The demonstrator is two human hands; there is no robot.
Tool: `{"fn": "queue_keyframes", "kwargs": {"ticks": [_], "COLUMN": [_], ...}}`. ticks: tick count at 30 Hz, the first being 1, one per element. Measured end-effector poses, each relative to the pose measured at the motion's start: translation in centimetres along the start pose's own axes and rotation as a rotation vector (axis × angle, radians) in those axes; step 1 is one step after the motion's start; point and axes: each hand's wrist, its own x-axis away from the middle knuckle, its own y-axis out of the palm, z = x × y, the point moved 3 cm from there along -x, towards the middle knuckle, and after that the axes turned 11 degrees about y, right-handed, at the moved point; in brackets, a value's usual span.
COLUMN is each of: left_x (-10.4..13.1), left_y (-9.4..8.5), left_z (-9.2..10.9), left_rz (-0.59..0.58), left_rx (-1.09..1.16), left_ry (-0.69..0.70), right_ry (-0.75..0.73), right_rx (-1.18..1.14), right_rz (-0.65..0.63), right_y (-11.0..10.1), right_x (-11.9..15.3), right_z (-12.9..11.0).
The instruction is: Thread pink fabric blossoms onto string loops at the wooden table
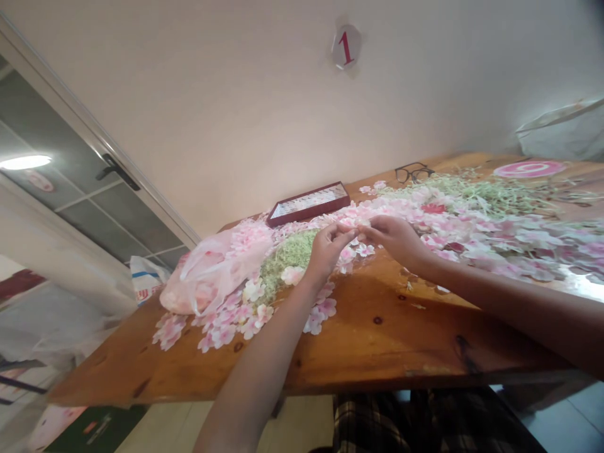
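Over the wooden table point(349, 340), my left hand point(326, 250) and my right hand point(395, 240) meet at the fingertips. Both are closed in a pinch on a small pale pink artificial flower point(362, 228), mostly covered by the fingers. Loose pink and white artificial blossoms point(500, 245) lie in a wide heap beyond and to the right of my hands. A pile of thin green artificial stems point(287, 261) rests just left of my left hand, with more blossoms point(226, 321) around it.
A filled translucent plastic bag point(207, 277) sits at the table's left. Toward the wall are a dark red tray point(309, 209), eyeglasses point(414, 173), more green stems point(500, 194) and a pink round disc point(529, 169). A white sack point(564, 132) stands at the far right.
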Motion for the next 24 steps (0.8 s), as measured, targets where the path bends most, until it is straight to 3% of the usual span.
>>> {"fn": "queue_keyframes", "kwargs": {"ticks": [3, 5, 8, 11, 13, 16, 19, 22, 24], "left_x": [-0.1, -0.1, 0.0, 0.3, 0.5, 0.7, 0.7, 0.3, 0.2], "left_y": [-0.2, -0.4, -0.6, -0.2, 0.1, 0.2, -0.1, -0.8, -0.9], "left_z": [-0.5, -0.8, -1.0, -0.9, -0.9, -1.1, -1.4, -1.5, -1.4], "left_rz": [-0.032, -0.083, -0.222, -0.46, -0.602, -0.694, -0.629, -0.377, -0.234], "left_rx": [-0.015, -0.035, -0.111, -0.216, -0.315, -0.46, -0.564, -0.61, -0.508], "left_ry": [-0.052, -0.113, -0.176, -0.185, -0.174, -0.117, -0.091, -0.096, -0.091], "right_ry": [0.107, 0.121, 0.05, -0.092, -0.161, -0.174, -0.098, 0.036, 0.082], "right_rx": [-0.1, -0.098, 0.306, 0.624, 0.696, 0.685, 0.573, 0.422, 0.352], "right_rz": [-0.056, -0.024, -0.028, -0.076, -0.093, -0.052, -0.013, -0.055, -0.085], "right_y": [-0.6, -1.1, -1.0, 0.0, 0.6, 0.6, 0.0, -0.5, -0.5], "right_x": [-1.1, -1.9, -2.9, -3.2, -3.1, -3.1, -3.0, -2.8, -2.4], "right_z": [0.7, 1.7, 3.8, 5.4, 5.8, 5.6, 4.9, 4.0, 3.4]}}
